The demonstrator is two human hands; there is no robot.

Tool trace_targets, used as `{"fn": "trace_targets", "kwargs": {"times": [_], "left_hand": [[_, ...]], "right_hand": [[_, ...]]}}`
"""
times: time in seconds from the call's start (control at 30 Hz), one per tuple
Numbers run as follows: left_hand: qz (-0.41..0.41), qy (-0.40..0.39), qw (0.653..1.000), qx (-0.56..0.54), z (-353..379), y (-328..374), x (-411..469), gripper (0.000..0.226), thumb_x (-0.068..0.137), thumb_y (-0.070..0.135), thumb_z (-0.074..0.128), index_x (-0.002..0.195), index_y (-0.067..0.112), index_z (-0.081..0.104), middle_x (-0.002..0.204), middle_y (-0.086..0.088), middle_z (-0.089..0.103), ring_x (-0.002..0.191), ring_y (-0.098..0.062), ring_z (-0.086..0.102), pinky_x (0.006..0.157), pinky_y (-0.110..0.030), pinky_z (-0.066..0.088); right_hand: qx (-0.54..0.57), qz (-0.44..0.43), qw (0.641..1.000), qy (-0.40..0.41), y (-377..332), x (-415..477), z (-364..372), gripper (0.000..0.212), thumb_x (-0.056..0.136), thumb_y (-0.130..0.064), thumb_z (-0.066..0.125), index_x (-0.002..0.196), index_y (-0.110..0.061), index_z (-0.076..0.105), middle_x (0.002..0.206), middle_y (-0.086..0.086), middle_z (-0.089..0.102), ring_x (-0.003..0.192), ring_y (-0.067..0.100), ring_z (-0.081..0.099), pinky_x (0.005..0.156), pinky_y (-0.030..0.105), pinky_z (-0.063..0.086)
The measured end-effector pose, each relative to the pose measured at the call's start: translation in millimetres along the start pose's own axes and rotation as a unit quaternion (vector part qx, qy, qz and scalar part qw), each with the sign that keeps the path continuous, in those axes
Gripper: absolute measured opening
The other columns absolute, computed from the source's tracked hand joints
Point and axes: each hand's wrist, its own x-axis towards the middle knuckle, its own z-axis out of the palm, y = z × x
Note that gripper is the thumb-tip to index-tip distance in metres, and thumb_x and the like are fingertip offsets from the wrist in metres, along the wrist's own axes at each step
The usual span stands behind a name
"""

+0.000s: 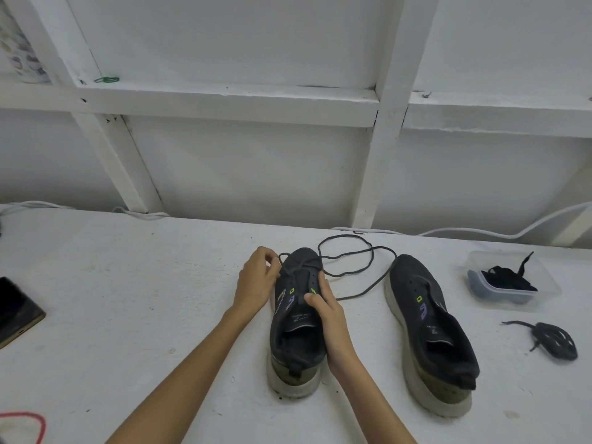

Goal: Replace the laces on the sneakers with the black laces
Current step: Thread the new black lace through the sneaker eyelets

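Left grip (259, 277) pinches the grey lace (371, 251) at the toe-end eyelets of the centre sneaker (296, 334). Right grip (326, 312) curls over its tongue edge, steadying it. This lace looks mostly unthreaded. The right-hand sneaker (429, 331) is bare, and a coiled old lace (555, 339) lies at far right. The black laces (509, 278) sit in the tub (477, 261), so I judge all relacing is left.

At nine o'clock a dark flat object (17, 310) is cut by the left edge. At seven o'clock a red cord (22, 413) leaves the frame. The left hand (256, 280) hides its pinch on the grey lace (372, 256). Print (299, 318) inside the held sneaker (298, 350) is too small to read.
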Motion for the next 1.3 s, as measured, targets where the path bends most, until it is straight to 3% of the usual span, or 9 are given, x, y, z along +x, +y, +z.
{"fn": "trace_targets", "kwargs": {"times": [0.2,0.37,0.53,0.73,0.93,1.0,1.1,1.17,1.3], "left_hand": [[0.003,-0.001,0.999,-0.053,5,-8,-17,0.023,0.088,0.038,0.067,0.098,0.017,0.068,0.097,0.004,0.069,0.086,-0.009,0.064,0.076,-0.024,0.053],[0.055,0.016,0.997,0.059,3,3,-10,0.014,0.091,0.033,0.064,0.09,0.02,0.069,0.093,0.009,0.067,0.085,-0.011,0.061,0.069,-0.029,0.047],[-0.019,0.089,0.996,0.021,-8,19,16,0.02,0.093,0.038,0.061,0.097,0.021,0.068,0.095,0.006,0.068,0.084,-0.015,0.06,0.073,-0.032,0.044],[-0.066,-0.003,0.998,-0.014,8,2,-4,0.039,0.089,0.06,0.055,0.091,0.022,0.066,0.094,0.009,0.068,0.079,-0.017,0.061,0.077,-0.035,0.048],[0.0,-0.003,1.0,0.007,8,2,-12,0.015,0.087,0.038,0.068,0.082,0.024,0.064,0.082,0.01,0.067,0.072,-0.013,0.059,0.064,-0.027,0.043],[-0.002,0.019,0.999,0.034,2,8,-2,0.016,0.089,0.038,0.066,0.085,0.022,0.065,0.085,0.009,0.066,0.076,-0.015,0.06,0.066,-0.028,0.04],[-0.049,0.123,0.989,-0.068,-14,18,19,0.017,0.09,0.037,0.064,0.088,0.02,0.065,0.093,-0.001,0.069,0.081,-0.024,0.063,0.076,-0.037,0.049],[-0.058,0.147,0.983,-0.097,-20,19,26,0.02,0.091,0.04,0.062,0.091,0.02,0.064,0.096,-0.002,0.069,0.086,-0.027,0.065,0.081,-0.043,0.052],[-0.084,0.023,0.994,-0.07,-8,11,11,0.044,0.079,0.068,0.06,0.085,0.024,0.065,0.089,0.007,0.068,0.084,-0.021,0.063,0.078,-0.038,0.051]], "right_hand": [[-0.001,-0.002,1.0,0.006,2,1,0,0.085,0.065,-0.048,0.065,0.145,-0.041,0.039,0.144,-0.011,0.051,0.123,0.014,0.056,0.106,0.041,0.046],[-0.002,-0.001,1.0,0.008,1,1,-1,0.087,0.064,-0.048,0.065,0.146,-0.038,0.04,0.146,-0.012,0.049,0.127,0.012,0.053,0.108,0.04,0.044],[0.008,0.007,1.0,0.013,3,2,-2,0.085,0.065,-0.049,0.065,0.145,-0.04,0.04,0.15,-0.014,0.044,0.133,0.013,0.047,0.112,0.042,0.04],[0.005,-0.005,1.0,0.017,6,4,-1,0.086,0.065,-0.048,0.064,0.147,-0.037,0.039,0.15,-0.014,0.043,0.133,0.01,0.047,0.112,0.04,0.04],[-0.001,-0.003,1.0,0.016,7,5,-2,0.088,0.064,-0.048,0.064,0.147,-0.036,0.039,0.15,-0.013,0.043,0.132,0.012,0.048,0.111,0.041,0.041],[-0.001,-0.001,1.0,0.012,7,5,-3,0.087,0.065,-0.047,0.065,0.147,-0.037,0.039,0.15,-0.014,0.043,0.134,0.011,0.046,0.112,0.041,0.039],[0.004,0.004,1.0,0.011,9,6,-4,0.085,0.066,-0.046,0.066,0.147,-0.036,0.04,0.15,-0.015,0.043,0.136,0.011,0.043,0.114,0.042,0.036],[0.004,0.006,1.0,0.014,10,7,-4,0.085,0.067,-0.047,0.066,0.147,-0.037,0.039,0.151,-0.016,0.041,0.137,0.011,0.042,0.115,0.042,0.036],[-0.002,0.001,1.0,0.016,10,7,-2,0.086,0.067,-0.049,0.065,0.147,-0.038,0.038,0.152,-0.014,0.041,0.137,0.012,0.042,0.114,0.043,0.037]]}}
